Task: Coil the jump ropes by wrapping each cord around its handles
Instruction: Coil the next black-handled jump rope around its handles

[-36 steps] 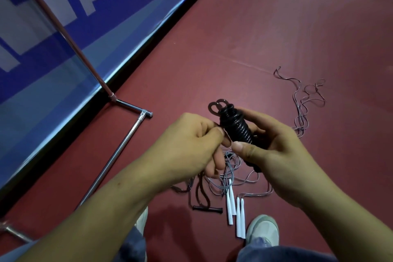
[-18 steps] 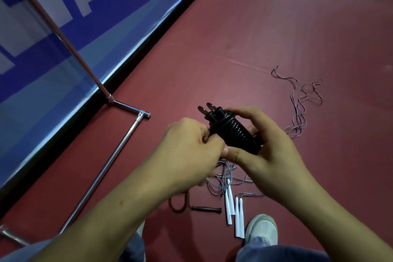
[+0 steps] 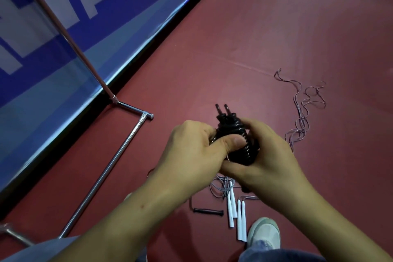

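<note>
A black jump rope [image 3: 238,136] is coiled tightly around its two handles, whose tips stick up at the far end. My left hand [image 3: 195,151] grips the bundle from the left with the thumb pressed across the coils. My right hand [image 3: 268,161] holds it from the right and below. On the red floor beneath lie several white handles [image 3: 236,210] with a thin grey cord [image 3: 221,185], and a loose black handle [image 3: 208,212]. A thin tangled cord [image 3: 304,110] lies further right.
A chrome tube frame [image 3: 110,166] runs along the floor at left, beside a blue and white banner [image 3: 63,34]. My pale shoe [image 3: 265,234] stands at the bottom right, next to the white handles. Red floor stretches away beyond the hands.
The small loop at the bundle's top has gone; two handle tips now stick out. My left hand has moved from pinching the cord end to pressing its thumb on the coils.
</note>
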Action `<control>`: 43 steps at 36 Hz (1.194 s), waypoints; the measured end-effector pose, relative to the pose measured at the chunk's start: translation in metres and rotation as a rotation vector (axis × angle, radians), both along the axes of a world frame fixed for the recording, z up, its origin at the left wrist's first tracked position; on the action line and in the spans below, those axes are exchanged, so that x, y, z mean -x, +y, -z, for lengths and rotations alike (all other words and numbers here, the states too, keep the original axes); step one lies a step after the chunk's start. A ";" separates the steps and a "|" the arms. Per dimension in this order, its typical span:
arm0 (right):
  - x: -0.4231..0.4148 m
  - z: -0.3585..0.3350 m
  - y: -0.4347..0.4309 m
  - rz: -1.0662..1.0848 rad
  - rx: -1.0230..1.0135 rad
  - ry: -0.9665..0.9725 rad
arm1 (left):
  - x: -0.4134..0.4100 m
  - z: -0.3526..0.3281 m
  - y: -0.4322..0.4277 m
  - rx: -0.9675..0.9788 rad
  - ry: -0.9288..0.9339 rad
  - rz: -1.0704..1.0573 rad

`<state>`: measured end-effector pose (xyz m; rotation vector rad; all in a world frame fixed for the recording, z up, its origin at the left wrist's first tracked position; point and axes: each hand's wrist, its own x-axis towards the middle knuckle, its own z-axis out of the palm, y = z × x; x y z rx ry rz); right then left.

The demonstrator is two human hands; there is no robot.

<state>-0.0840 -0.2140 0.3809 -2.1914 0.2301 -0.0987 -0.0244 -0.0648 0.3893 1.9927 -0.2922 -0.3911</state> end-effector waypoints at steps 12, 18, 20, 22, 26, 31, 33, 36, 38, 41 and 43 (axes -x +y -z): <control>0.005 -0.014 -0.010 -0.242 -0.548 0.179 | 0.007 -0.007 0.006 0.076 0.018 0.156; 0.004 -0.023 -0.013 -0.178 -0.692 0.130 | 0.003 -0.007 0.008 0.145 0.102 0.167; 0.004 -0.025 -0.014 -0.173 -0.702 0.142 | 0.005 -0.006 0.007 0.152 0.096 0.154; 0.004 -0.025 -0.013 -0.170 -0.700 0.144 | 0.007 -0.005 0.006 0.152 0.096 0.145; 0.004 -0.022 -0.011 -0.143 -0.704 0.135 | 0.009 -0.003 0.004 0.174 0.092 0.113; 0.001 -0.014 -0.008 -0.110 -0.646 0.113 | 0.011 -0.005 -0.001 0.151 0.081 0.052; 0.000 -0.012 -0.008 -0.109 -0.618 0.116 | 0.012 -0.005 -0.001 0.134 0.089 0.039; -0.001 -0.011 -0.009 -0.104 -0.575 0.123 | 0.013 -0.006 -0.002 0.079 0.099 0.033; 0.000 -0.010 -0.010 -0.104 -0.491 0.111 | 0.013 -0.007 -0.003 0.036 0.128 0.037; 0.000 -0.008 -0.012 -0.101 -0.370 0.098 | 0.011 -0.007 -0.002 -0.015 0.175 0.086; -0.001 -0.006 -0.014 -0.102 -0.303 0.107 | 0.009 -0.008 0.000 -0.067 0.182 0.134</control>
